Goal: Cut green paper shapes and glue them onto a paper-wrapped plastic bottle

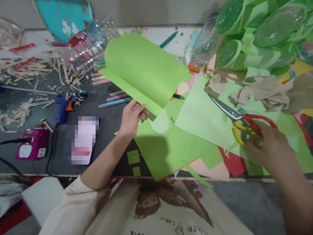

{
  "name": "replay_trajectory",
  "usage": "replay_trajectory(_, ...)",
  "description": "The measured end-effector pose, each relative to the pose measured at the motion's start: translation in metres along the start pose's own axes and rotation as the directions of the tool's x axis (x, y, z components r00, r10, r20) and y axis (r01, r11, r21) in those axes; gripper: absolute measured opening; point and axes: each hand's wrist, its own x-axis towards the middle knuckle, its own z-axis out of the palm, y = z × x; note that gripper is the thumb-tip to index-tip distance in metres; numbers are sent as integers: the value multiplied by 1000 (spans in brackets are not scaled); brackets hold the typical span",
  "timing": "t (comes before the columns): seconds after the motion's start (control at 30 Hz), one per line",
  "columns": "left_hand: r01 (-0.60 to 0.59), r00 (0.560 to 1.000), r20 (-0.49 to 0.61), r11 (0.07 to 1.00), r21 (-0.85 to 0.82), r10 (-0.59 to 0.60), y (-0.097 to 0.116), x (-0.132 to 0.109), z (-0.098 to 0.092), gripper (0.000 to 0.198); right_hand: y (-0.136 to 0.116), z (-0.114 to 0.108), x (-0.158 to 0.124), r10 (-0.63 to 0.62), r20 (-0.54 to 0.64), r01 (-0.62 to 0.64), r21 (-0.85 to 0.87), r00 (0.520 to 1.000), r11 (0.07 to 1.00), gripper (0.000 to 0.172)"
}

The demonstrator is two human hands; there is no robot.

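Note:
My left hand [134, 118] pinches the near edge of a large bright green paper sheet [144, 65], which bends upward into a curl away from me. Close to those fingers lies a pale green rounded paper piece [160, 122]. On the right, my right hand [266, 147] is closed round scissors [232, 112] with red and yellow handles. Their blades point up and left and look nearly together, over a pale green sheet [200, 114]. More green paper [156, 150] is spread beneath, with small cut squares [133, 157] beside it.
A phone [84, 140], a blue glue gun [62, 107] and a purple power adapter [33, 143] lie left. Wooden sticks [22, 111] are scattered behind them. Clear plastic bottles [84, 52] stand at the back. Green paper-wrapped bottle pieces [264, 36] and crumpled brown paper [261, 93] fill the right.

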Motion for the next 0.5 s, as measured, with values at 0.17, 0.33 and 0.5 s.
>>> replay_trajectory(0.17,-8,1000,-18,1000,-24,8,-4,-1,3,23,0,6,25,-29,83,36,-93,996,995,60)
replay_trajectory(0.33,43,999,6,993,-106,-42,-4,2,-1,17,-7,-2,37,96,234,-110,47,968,993,58)
replay_trajectory(0.5,161,987,-2,975,-151,-163,-1,5,-9,30,-20,-14,28,165,232,-199,128,958,972,55)
